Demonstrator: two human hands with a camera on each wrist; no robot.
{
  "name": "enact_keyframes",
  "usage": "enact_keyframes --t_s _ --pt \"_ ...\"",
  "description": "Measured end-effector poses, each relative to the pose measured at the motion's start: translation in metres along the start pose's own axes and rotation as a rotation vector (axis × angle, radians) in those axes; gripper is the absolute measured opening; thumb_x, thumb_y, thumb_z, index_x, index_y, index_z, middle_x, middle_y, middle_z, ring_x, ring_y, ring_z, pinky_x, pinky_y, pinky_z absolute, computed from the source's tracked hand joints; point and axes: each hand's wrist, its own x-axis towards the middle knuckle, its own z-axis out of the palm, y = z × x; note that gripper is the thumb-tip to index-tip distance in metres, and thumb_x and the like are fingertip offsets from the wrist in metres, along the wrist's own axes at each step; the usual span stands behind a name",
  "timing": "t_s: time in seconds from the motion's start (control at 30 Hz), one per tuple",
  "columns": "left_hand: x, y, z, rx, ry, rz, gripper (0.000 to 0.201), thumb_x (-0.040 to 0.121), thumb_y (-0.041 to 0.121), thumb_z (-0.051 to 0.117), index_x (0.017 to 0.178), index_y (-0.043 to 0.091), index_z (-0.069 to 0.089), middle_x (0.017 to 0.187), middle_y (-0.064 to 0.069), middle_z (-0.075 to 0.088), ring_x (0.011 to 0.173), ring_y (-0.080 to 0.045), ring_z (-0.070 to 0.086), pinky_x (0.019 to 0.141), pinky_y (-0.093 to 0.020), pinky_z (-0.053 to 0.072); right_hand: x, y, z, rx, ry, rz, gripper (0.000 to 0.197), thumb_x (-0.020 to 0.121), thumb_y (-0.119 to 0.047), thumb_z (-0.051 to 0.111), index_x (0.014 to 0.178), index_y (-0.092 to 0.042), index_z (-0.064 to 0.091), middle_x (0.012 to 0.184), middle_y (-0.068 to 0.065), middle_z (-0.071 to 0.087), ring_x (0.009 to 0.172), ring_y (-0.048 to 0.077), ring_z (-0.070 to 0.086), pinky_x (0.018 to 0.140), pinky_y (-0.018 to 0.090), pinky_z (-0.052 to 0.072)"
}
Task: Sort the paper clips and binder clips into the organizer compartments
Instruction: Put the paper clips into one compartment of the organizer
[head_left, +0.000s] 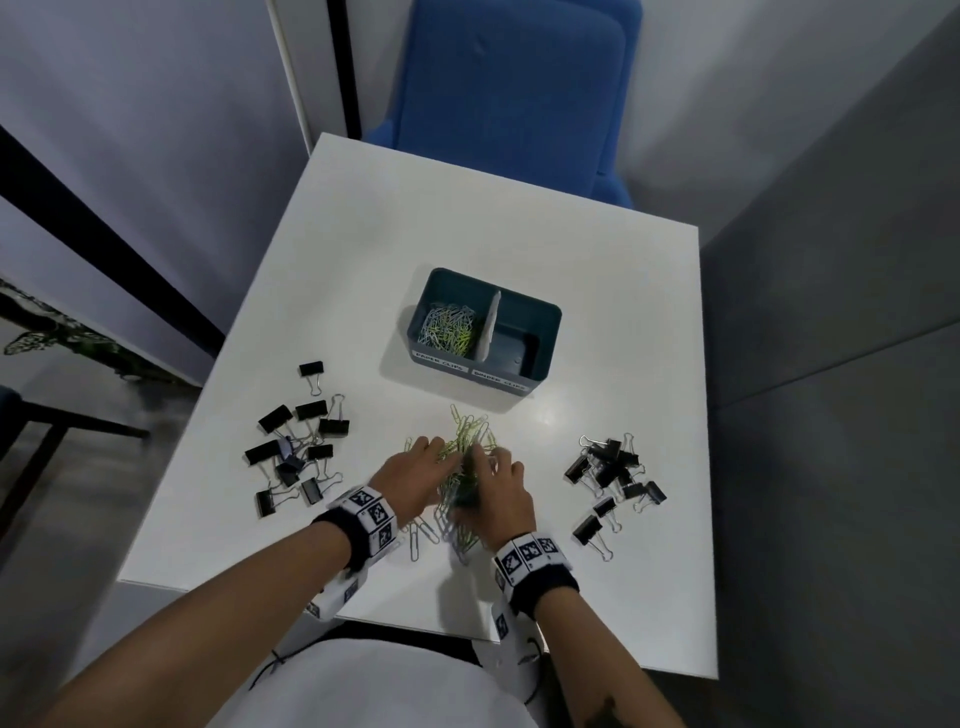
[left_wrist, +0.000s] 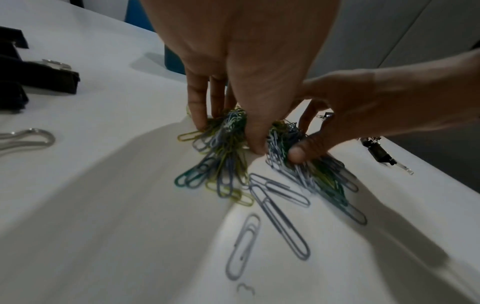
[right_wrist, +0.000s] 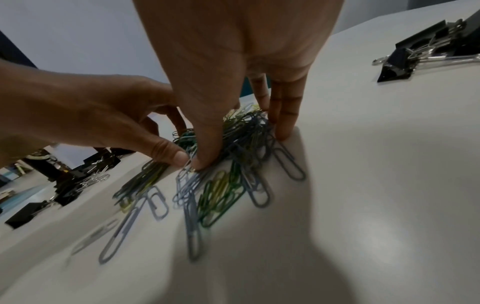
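Observation:
A pile of coloured paper clips lies on the white table in front of me. My left hand pinches a bunch from the pile's left side between fingers and thumb. My right hand does the same on the right side, thumb and fingers curled round a clump. Both bunches still touch the table. Beyond stands the teal organizer: its left compartment holds paper clips, its right compartment shows nothing inside. Black binder clips lie in a left group and a right group.
Single paper clips lie loose on the table nearer to me than the pile. A blue chair stands behind the table's far edge. The near table edge runs just under my wrists.

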Motion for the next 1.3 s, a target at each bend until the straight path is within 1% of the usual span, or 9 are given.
enact_keyframes --t_s 0.1,0.2,0.37,0.53,0.8,1.0,1.1,1.2,1.3 --pt "-0.002 -0.001 0.001 -0.083 0.073 0.032 0.053 0.074 0.007 0.074 0.119 0.018 0.048 0.101 -0.011 0.051 0.083 -0.028 0.055 0.049 -0.034 0.045 0.009 0.0 -0.003 0.044 0.009 0.017 0.065 0.075 -0.032 0.076 0.13 -0.023 0.043 0.128 0.007 0.039 0.111 0.029 0.044 0.073 0.039 0.052" --pt "-0.003 -0.006 0.006 -0.138 0.083 0.002 0.038 0.077 0.004 0.07 0.104 0.017 0.047 0.089 -0.008 0.048 0.07 -0.026 0.053 0.046 -0.032 0.04 0.015 0.003 -0.006 0.109 0.004 0.042 0.051 0.077 -0.026 0.074 0.122 -0.021 0.05 0.12 0.007 0.043 0.104 0.028 0.05 0.075 0.038 0.052" --pt "0.001 -0.007 -0.007 -0.237 0.083 -0.09 0.019 0.087 0.003 0.057 0.105 0.01 0.058 0.096 -0.01 0.055 0.081 -0.031 0.058 0.063 -0.034 0.043 0.018 0.008 -0.013 0.17 0.002 0.036 0.04 0.079 -0.022 0.072 0.116 -0.018 0.056 0.111 0.008 0.05 0.092 0.03 0.056 0.075 0.036 0.05" --pt "0.0 -0.01 -0.031 -0.413 0.215 -0.128 0.013 0.089 0.011 0.063 0.101 0.01 0.062 0.094 -0.006 0.058 0.078 -0.027 0.06 0.067 -0.035 0.048 0.017 0.014 -0.019 0.274 0.031 0.062 0.02 0.077 -0.016 0.075 0.096 -0.017 0.066 0.095 0.006 0.061 0.082 0.026 0.059 0.066 0.027 0.04" --pt "0.026 -0.018 -0.12 -0.523 0.461 -0.097 0.016 0.089 0.013 0.062 0.106 0.013 0.064 0.099 0.006 0.059 0.081 -0.009 0.056 0.073 -0.014 0.043 0.002 0.022 -0.037 0.325 0.107 -0.015 0.016 0.073 -0.002 0.071 0.079 -0.016 0.076 0.079 0.0 0.073 0.075 0.017 0.065 0.069 0.024 0.052" --pt "0.072 -0.036 -0.166 -0.482 0.472 -0.177 0.029 0.086 0.016 0.069 0.113 0.013 0.063 0.103 -0.006 0.065 0.091 -0.023 0.061 0.081 -0.04 0.052 -0.002 0.01 -0.074 0.336 0.15 -0.073 0.007 0.076 -0.008 0.077 0.074 -0.014 0.075 0.074 0.0 0.072 0.066 0.012 0.062 0.065 0.022 0.048" --pt "0.071 -0.039 -0.163 -0.398 0.453 -0.238 0.042 0.086 0.026 0.069 0.124 0.014 0.058 0.11 -0.008 0.064 0.099 -0.025 0.059 0.081 -0.041 0.051 0.002 -0.001 -0.102 0.35 0.2 -0.1 0.006 0.078 -0.009 0.078 0.076 -0.014 0.076 0.076 0.0 0.073 0.067 0.009 0.063 0.067 0.021 0.051" --pt "0.049 -0.041 -0.138 -0.345 0.495 -0.277 0.026 0.09 0.024 0.063 0.115 0.017 0.061 0.102 -0.004 0.065 0.093 -0.024 0.059 0.072 -0.037 0.051 0.011 -0.013 -0.137 0.356 0.264 -0.142 0.004 0.077 -0.012 0.079 0.08 -0.015 0.077 0.077 0.0 0.074 0.069 0.013 0.066 0.07 0.026 0.055" --pt "0.018 -0.043 -0.099 -0.369 0.384 -0.344 0.018 0.091 0.021 0.059 0.108 0.018 0.064 0.097 -0.002 0.067 0.089 -0.023 0.061 0.07 -0.033 0.049 0.03 -0.028 -0.176 0.404 0.325 -0.183 0.009 0.076 -0.009 0.08 0.081 -0.015 0.076 0.077 -0.003 0.071 0.067 0.01 0.063 0.067 0.021 0.052"
